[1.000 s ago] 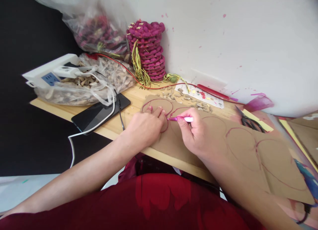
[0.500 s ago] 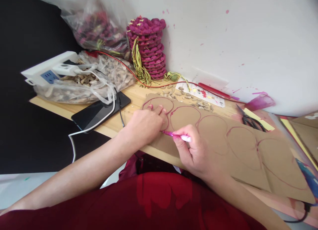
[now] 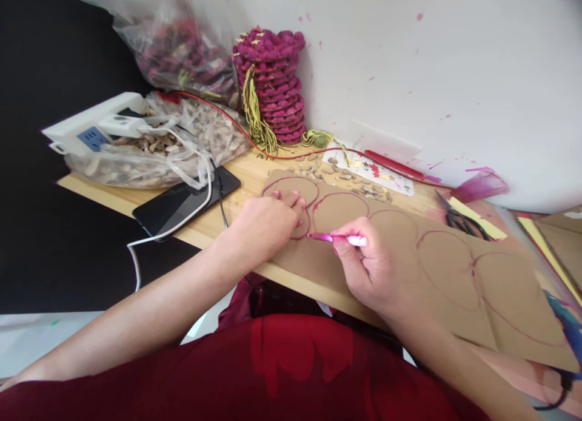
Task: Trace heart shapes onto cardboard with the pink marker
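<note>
My right hand point(image 3: 366, 257) grips a white marker pen point(image 3: 348, 240) with a pink-stained front end. Its tip is at the lower right edge of the leftmost circle, close by my left fingers. Flat on the cardboard sheet point(image 3: 313, 266), my left hand point(image 3: 268, 224) has its fingers stretched over that circle; whether a separate disc lies under them I cannot tell. Several reddish-purple circles are drawn in a row along the brown cardboard, and my right hand covers part of the middle one.
Behind the cardboard lie loose shells point(image 3: 359, 181) and a white sheet of stickers point(image 3: 395, 183). Scissors point(image 3: 459, 218) rest at the right. On the left are a black phone point(image 3: 182, 202), a power strip point(image 3: 93, 130) and a plastic bag point(image 3: 131, 169). A purple beaded stack point(image 3: 275, 87) stands at the back.
My right hand has moved right and slightly up with the marker pen, its tip shifting along the leftmost circle's lower edge. My left hand stays in place on the cardboard.
</note>
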Motion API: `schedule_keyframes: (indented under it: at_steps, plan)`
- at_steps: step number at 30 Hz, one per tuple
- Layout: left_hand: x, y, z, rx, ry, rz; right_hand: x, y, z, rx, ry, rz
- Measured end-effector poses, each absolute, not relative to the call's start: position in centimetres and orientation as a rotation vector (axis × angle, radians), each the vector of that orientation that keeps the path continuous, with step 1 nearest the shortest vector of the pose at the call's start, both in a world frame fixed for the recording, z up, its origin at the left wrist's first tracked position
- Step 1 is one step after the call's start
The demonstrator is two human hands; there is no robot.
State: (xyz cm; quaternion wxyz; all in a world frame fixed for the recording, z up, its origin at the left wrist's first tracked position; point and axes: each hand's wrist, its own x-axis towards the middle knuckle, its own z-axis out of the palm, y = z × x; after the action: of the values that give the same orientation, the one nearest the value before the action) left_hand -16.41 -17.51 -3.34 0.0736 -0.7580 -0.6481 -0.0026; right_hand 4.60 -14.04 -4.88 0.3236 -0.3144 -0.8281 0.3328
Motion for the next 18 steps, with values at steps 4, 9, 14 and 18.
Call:
schedule_keyframes:
  at_steps: [4,9,14,18]
  plan:
    - [-16.41,-17.55,-3.32,-2.286,-1.944,0.000,4.35,-14.18,-4.65,-0.809,-2.177,0.862]
    - [-16.33,-17.50,-3.32,-2.279,-1.945,-0.009,4.16,-14.13,-4.82,-0.798,-2.181,0.902]
    - [-16.18,-17.47,-3.17,-2.284,-1.977,0.027,4.63,-13.38,-4.74,-0.839,-2.183,0.873]
    - [-16.19,-17.42,-3.07,-2.282,-1.956,0.013,4.51,-13.39,-4.73,-0.792,-2.204,0.903]
